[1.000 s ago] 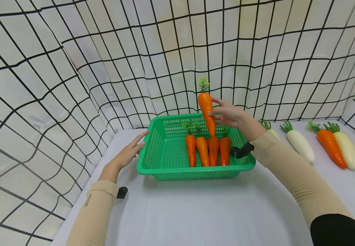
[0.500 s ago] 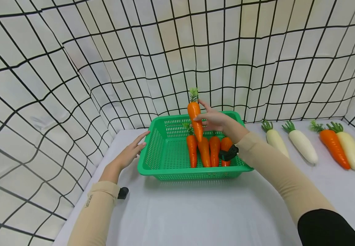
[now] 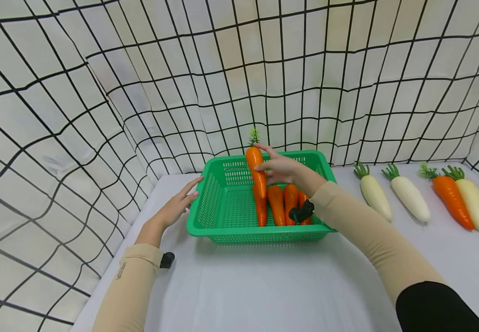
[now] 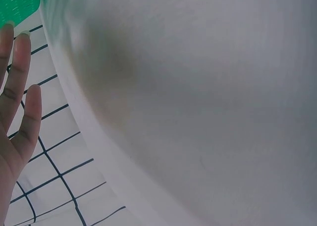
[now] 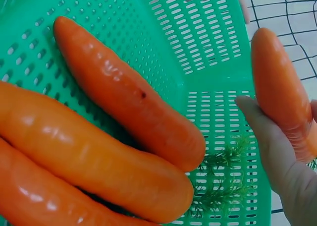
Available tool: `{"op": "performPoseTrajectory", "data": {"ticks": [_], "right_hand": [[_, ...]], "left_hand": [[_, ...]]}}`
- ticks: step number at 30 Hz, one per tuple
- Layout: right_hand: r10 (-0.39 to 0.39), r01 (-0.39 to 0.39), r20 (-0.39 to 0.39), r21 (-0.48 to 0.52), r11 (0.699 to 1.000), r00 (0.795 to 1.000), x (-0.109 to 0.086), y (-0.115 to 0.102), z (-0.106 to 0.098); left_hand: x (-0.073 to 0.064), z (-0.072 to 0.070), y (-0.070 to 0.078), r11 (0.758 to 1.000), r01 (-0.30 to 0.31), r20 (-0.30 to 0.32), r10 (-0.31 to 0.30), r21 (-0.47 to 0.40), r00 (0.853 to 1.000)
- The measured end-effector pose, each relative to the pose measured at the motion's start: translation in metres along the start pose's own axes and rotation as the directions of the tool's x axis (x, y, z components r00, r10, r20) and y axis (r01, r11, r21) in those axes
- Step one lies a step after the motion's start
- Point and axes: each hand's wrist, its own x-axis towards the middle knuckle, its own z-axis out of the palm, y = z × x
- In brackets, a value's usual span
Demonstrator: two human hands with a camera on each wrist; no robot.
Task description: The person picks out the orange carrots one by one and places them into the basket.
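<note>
My right hand (image 3: pixel 280 167) grips a carrot (image 3: pixel 256 166) with a green leafy top, held upright above the back half of a green plastic basket (image 3: pixel 260 234). In the right wrist view the held carrot (image 5: pixel 280 82) stands against the thumb, near the basket's end wall. Several carrots (image 3: pixel 276 205) lie side by side in the basket's right part, tops toward the back; the held one partly covers the leftmost. At the basket's left rim rests my left hand (image 3: pixel 173 208), its fingers extended. The left wrist view shows those straight fingers by the basket's corner (image 4: pixel 20 5).
On the white table (image 3: pixel 264 286) to the right lie two white radishes (image 3: pixel 409 198) apart from each other. Farther right a carrot (image 3: pixel 452 203) lies against another pale radish (image 3: pixel 473 205). A white wall with black grid lines (image 3: pixel 239 83) rises behind and at the left.
My right hand has moved left and lower with the carrot, from over the right-hand carrots to over the leftmost one. My left hand has stayed at the basket rim.
</note>
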Motion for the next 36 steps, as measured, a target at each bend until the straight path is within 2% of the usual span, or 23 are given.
{"op": "performPoseTrajectory", "data": {"ticks": [5,10,15,24,27,29,36], "right_hand": [[-0.001,0.001,0.006,-0.081,0.997,1.0,0.002,-0.001,0.002],[0.011,-0.016,-0.025,-0.196,0.981,1.0,0.005,0.0,0.008],[0.009,-0.022,-0.053,-0.253,0.967,0.999,0.01,0.004,0.019],[-0.023,0.015,-0.017,-0.368,0.93,1.0,0.023,0.016,0.032],[-0.042,0.03,-0.017,-0.445,0.895,0.999,0.027,0.02,0.035],[-0.066,0.045,-0.023,-0.506,0.862,0.998,0.029,0.021,0.035],[-0.143,0.051,-0.065,-0.728,0.684,0.988,0.029,0.025,0.034]], "left_hand": [[-0.001,-0.001,0.003,1.0,-0.007,0.001,0.007,-0.007,1.0],[-0.001,-0.001,0.005,1.0,-0.011,0.005,0.011,-0.008,1.0],[-0.001,-0.002,0.001,1.0,-0.008,0.002,0.008,0.016,1.0],[-0.001,-0.002,0.001,1.0,0.003,0.007,-0.003,0.005,1.0],[0.0,-0.002,0.001,1.0,-0.004,0.003,0.004,0.015,1.0],[0.0,-0.002,0.0,1.0,-0.006,0.0,0.006,0.019,1.0],[-0.001,-0.001,0.001,1.0,-0.011,0.0,0.011,0.02,1.0]]}}
